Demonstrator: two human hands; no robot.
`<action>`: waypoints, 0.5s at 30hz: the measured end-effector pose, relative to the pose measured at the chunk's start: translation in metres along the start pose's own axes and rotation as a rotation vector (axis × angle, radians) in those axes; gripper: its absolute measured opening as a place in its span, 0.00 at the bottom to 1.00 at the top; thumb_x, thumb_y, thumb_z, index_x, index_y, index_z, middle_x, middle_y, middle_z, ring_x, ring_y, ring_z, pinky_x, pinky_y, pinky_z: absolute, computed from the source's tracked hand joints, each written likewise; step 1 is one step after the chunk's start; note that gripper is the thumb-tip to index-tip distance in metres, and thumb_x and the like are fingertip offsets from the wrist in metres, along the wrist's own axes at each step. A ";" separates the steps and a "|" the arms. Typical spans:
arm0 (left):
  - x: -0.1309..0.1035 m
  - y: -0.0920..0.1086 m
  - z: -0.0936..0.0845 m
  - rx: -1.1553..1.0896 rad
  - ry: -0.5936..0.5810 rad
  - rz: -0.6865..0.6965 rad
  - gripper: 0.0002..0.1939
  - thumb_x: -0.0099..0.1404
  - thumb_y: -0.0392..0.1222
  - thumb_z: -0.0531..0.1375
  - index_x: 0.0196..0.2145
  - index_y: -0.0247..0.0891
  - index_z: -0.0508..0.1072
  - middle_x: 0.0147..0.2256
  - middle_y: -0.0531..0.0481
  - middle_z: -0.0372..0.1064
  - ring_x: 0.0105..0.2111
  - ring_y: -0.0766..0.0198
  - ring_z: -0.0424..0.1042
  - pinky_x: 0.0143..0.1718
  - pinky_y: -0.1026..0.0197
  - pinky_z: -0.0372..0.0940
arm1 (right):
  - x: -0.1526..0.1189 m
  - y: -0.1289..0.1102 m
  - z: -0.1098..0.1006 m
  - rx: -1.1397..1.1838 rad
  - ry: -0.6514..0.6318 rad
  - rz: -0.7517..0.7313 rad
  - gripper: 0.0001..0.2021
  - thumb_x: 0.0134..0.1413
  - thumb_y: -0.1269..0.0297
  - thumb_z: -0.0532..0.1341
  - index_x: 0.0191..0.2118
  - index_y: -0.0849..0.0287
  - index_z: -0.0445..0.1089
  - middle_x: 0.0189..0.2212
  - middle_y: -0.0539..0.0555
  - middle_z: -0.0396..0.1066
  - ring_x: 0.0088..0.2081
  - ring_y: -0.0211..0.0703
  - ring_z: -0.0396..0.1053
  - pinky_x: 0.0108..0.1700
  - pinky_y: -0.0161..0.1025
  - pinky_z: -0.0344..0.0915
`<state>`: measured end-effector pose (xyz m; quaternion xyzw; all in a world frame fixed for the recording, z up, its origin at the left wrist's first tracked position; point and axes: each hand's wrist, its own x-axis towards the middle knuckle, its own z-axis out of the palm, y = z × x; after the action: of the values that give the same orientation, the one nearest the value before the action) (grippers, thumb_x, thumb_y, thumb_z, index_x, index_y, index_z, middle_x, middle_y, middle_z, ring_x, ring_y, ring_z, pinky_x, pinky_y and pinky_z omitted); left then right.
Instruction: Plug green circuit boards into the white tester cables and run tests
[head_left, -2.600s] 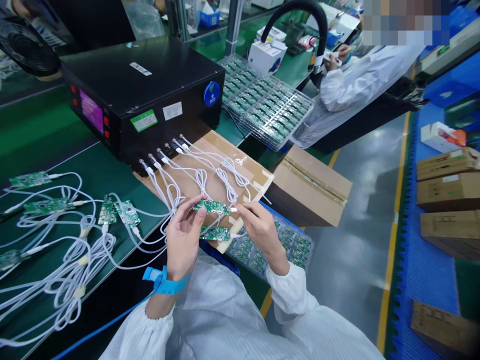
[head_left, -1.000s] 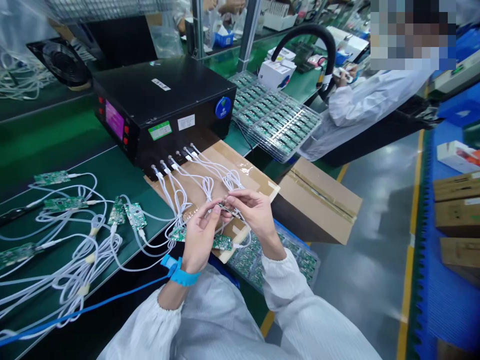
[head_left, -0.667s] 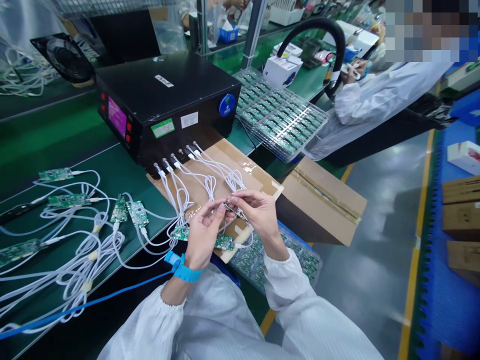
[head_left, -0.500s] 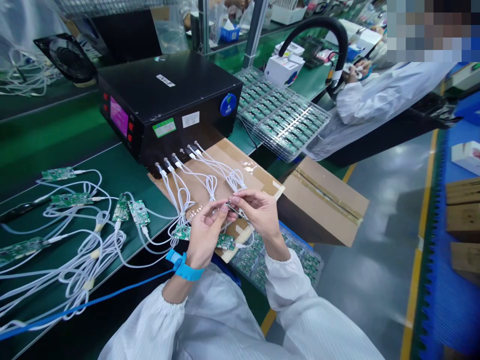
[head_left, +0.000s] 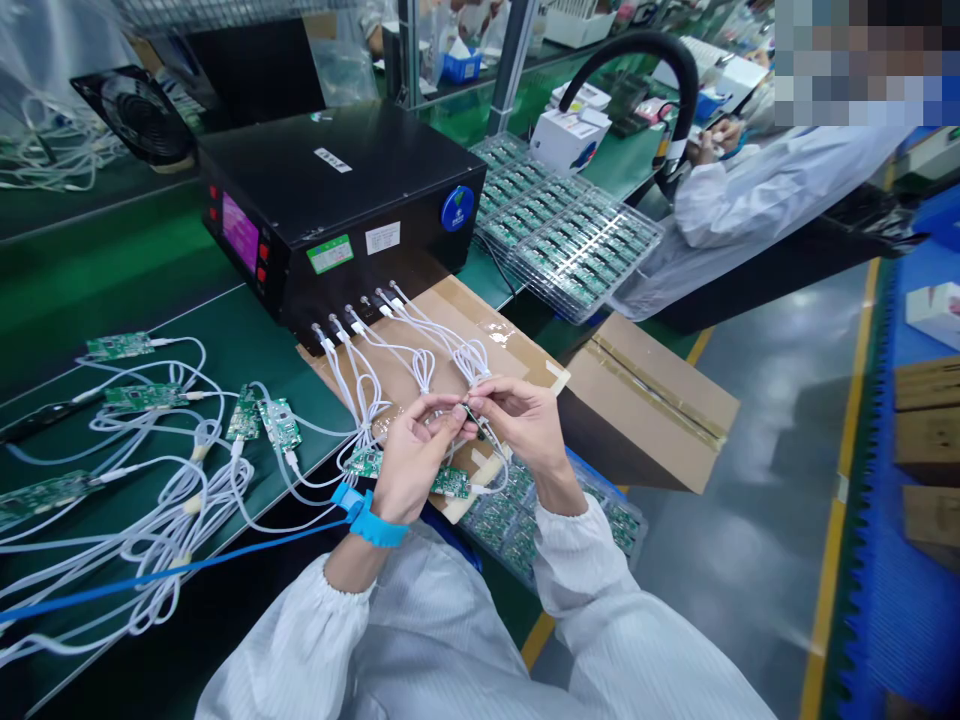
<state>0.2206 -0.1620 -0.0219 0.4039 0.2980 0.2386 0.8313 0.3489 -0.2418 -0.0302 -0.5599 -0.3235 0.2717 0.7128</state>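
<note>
Green matting covers the surface (head_left: 112, 290), which carries a black tester box (head_left: 330, 190) with white cables (head_left: 405, 350) running from its front over a cardboard sheet (head_left: 480, 325). Both hands meet above that sheet's near edge. The left hand (head_left: 412, 460) pinches a small circuit board (head_left: 472, 418), seen edge-on; the right hand (head_left: 529, 425) pinches it from the other side, apparently at a cable plug, though the joint itself is too small to confirm. To mate the plug well, judged from this grip: hold the board by its edges, align the plug squarely with the socket, and press straight in without twisting. Further boards (head_left: 270, 425) lie cabled on the matting to the left.
</note>
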 end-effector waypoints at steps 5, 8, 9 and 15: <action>-0.001 -0.001 0.003 -0.032 -0.003 -0.014 0.22 0.53 0.48 0.77 0.41 0.35 0.78 0.35 0.51 0.78 0.30 0.72 0.77 0.38 0.68 0.74 | 0.005 -0.009 -0.011 -0.030 -0.141 0.027 0.11 0.53 0.55 0.75 0.37 0.56 0.83 0.36 0.54 0.81 0.37 0.40 0.78 0.43 0.40 0.78; -0.002 -0.001 0.003 -0.040 -0.012 -0.018 0.22 0.53 0.48 0.77 0.42 0.35 0.78 0.37 0.50 0.78 0.31 0.71 0.77 0.40 0.67 0.74 | 0.007 -0.014 -0.016 -0.025 -0.203 0.032 0.11 0.56 0.55 0.73 0.40 0.56 0.82 0.37 0.54 0.80 0.34 0.38 0.77 0.41 0.39 0.78; -0.003 -0.001 0.003 -0.039 -0.012 -0.022 0.23 0.54 0.49 0.77 0.42 0.35 0.78 0.37 0.49 0.78 0.31 0.71 0.77 0.40 0.67 0.74 | 0.007 -0.015 -0.016 -0.028 -0.210 0.022 0.11 0.57 0.55 0.72 0.39 0.56 0.82 0.37 0.53 0.80 0.34 0.38 0.76 0.40 0.39 0.77; -0.003 -0.002 0.006 0.000 0.014 -0.010 0.24 0.53 0.52 0.77 0.40 0.35 0.77 0.36 0.49 0.78 0.30 0.70 0.77 0.39 0.65 0.74 | 0.003 -0.016 -0.011 -0.162 -0.189 -0.131 0.06 0.62 0.60 0.69 0.39 0.56 0.81 0.37 0.54 0.79 0.38 0.39 0.76 0.42 0.38 0.75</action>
<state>0.2227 -0.1682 -0.0197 0.4008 0.3060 0.2372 0.8304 0.3592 -0.2499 -0.0156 -0.5652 -0.4462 0.2490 0.6476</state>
